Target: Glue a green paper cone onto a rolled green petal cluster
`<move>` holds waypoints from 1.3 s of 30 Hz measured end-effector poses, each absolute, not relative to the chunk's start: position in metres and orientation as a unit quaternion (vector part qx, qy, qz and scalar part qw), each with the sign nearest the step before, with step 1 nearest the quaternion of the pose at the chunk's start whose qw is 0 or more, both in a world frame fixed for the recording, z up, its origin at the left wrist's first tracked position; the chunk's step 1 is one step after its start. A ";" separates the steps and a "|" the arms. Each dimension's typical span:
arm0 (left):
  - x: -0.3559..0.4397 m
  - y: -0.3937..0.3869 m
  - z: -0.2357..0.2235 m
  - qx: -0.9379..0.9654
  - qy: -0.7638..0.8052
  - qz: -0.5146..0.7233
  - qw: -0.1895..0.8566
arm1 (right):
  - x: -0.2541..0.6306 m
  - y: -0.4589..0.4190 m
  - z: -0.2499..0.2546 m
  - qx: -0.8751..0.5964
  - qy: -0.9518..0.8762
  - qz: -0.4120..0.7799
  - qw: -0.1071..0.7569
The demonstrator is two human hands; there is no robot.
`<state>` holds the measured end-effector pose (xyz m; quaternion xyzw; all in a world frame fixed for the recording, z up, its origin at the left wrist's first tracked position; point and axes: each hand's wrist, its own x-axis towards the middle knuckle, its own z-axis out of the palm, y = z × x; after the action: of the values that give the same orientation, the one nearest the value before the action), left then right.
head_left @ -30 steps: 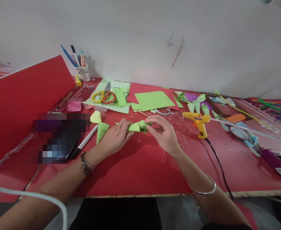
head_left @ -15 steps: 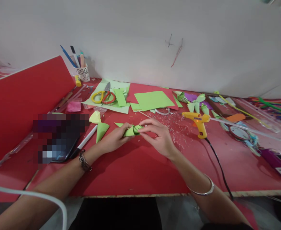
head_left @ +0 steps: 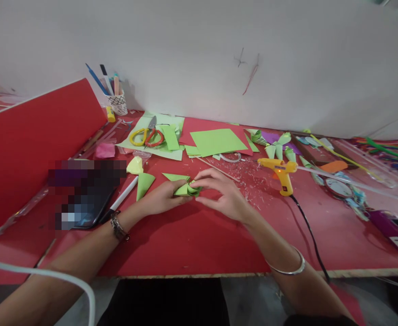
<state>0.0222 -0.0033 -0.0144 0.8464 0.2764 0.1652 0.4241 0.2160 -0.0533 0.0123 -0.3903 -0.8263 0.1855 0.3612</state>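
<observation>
My left hand and my right hand meet over a small rolled piece of green paper lying low on the red table. Both hands pinch it, left from the left side, right from above and the right. A green paper cone lies just left of my left hand, with a flat green triangle behind the roll.
A yellow glue gun with a black cord stands right of my right hand. Scissors and green sheets lie at the back. A pen cup, a white marker, several green cones and a red board surround them.
The green paper has been rolled tighter and shorter. Both hands have drawn closer together and slightly left, lowering the piece toward the table.
</observation>
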 end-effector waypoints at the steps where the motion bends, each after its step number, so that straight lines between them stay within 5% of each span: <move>1: 0.022 -0.003 -0.014 0.846 0.277 0.163 0.425 | 0.216 -0.053 0.012 -0.392 -0.824 0.189 0.363; 18: 0.024 -0.008 -0.008 0.858 0.288 0.123 0.406 | 0.209 -0.055 0.009 -0.425 -0.781 0.245 0.386; 31: 0.019 -0.005 -0.005 0.779 0.310 0.083 0.538 | 0.213 -0.057 0.015 -0.358 -0.795 0.318 0.372; 39: 0.014 -0.003 -0.006 0.758 0.318 0.015 0.569 | 0.213 -0.056 0.012 -0.346 -0.828 0.236 0.373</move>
<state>0.0136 -0.0030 -0.0058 0.7583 0.3177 0.0152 0.5690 0.2132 -0.0564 0.0123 -0.3458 -0.8280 0.2360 0.3730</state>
